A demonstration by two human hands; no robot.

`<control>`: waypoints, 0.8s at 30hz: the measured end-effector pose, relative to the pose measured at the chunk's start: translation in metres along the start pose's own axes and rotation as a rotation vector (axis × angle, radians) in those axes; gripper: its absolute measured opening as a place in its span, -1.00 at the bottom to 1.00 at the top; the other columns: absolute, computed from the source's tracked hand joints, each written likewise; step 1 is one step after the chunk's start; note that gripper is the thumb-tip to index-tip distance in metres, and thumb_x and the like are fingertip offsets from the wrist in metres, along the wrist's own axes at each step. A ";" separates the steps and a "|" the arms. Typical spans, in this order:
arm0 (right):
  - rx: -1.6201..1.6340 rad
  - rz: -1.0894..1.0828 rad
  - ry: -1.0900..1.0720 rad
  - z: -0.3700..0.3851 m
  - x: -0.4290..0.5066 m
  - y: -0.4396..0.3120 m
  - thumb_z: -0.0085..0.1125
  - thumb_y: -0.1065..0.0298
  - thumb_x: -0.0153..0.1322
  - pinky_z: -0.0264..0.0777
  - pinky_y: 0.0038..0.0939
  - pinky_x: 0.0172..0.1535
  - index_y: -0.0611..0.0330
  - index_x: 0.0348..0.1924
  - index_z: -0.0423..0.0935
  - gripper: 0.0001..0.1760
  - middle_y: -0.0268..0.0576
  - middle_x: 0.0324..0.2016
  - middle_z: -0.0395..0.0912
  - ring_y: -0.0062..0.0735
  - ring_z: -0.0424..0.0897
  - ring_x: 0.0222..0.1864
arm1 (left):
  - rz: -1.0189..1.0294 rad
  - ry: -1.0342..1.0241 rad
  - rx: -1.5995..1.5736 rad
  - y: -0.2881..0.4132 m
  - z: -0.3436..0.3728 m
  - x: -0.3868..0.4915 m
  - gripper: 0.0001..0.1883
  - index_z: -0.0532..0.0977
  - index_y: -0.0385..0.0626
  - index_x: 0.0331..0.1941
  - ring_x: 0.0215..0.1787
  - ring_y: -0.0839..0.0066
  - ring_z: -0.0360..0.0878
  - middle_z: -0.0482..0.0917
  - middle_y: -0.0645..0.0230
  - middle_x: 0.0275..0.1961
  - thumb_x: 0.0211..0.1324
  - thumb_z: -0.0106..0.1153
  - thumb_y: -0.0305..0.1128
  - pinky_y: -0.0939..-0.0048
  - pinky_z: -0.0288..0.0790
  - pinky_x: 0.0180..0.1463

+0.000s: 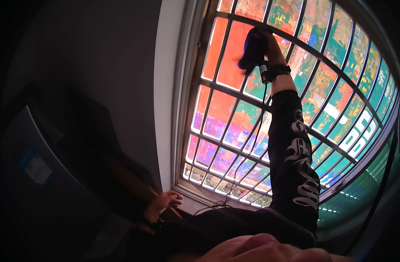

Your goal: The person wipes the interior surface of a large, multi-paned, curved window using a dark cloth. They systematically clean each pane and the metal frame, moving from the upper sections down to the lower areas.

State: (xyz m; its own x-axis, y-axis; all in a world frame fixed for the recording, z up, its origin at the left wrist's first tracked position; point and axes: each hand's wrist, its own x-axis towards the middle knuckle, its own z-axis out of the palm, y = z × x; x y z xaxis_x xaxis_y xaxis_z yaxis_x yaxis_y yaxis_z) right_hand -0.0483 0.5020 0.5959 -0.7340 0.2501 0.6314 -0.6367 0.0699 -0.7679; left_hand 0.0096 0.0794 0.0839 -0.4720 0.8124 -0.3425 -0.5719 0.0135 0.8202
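Observation:
My right hand (272, 44) is raised high against the barred window (241, 95), shut on a dark blue cloth (254, 49) that hangs down in front of the metal bars. On that wrist sit a black band (281, 69) and a small black box (265, 72) with a cable running down from it. Low at the window's near corner is my left hand (164, 203), its fingers apart and loosely bent, with no object visible in it. A thin wooden edge shows just beside and below it. The cloth's lower part is blurred.
A pale window frame and wall edge (167, 98) stand left of the bars. A dark appliance-like panel (49, 196) with a label fills the lower left. Loose black cable (216, 205) lies by the sill. Ridged green material (347, 199) is at the lower right.

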 end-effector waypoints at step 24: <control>-1.722 -0.324 0.445 0.018 -0.168 0.147 0.19 0.28 0.16 0.30 -0.13 -0.16 0.21 -0.28 0.35 -0.67 -0.03 -0.37 0.52 -0.02 0.52 -0.28 | 0.064 0.196 -0.242 -0.024 -0.021 -0.024 -0.85 0.42 -0.13 -0.22 -0.29 0.37 0.57 0.56 0.23 -0.23 0.15 -0.10 -0.44 0.37 0.48 -0.27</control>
State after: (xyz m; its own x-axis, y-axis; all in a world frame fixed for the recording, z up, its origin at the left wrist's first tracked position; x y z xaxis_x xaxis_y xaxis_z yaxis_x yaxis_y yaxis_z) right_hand -0.0227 0.4526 0.3787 -0.3477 0.2162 0.9123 0.4179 0.9068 -0.0556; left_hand 0.0206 0.0471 0.0630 -0.6188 0.6790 -0.3951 -0.6689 -0.1918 0.7182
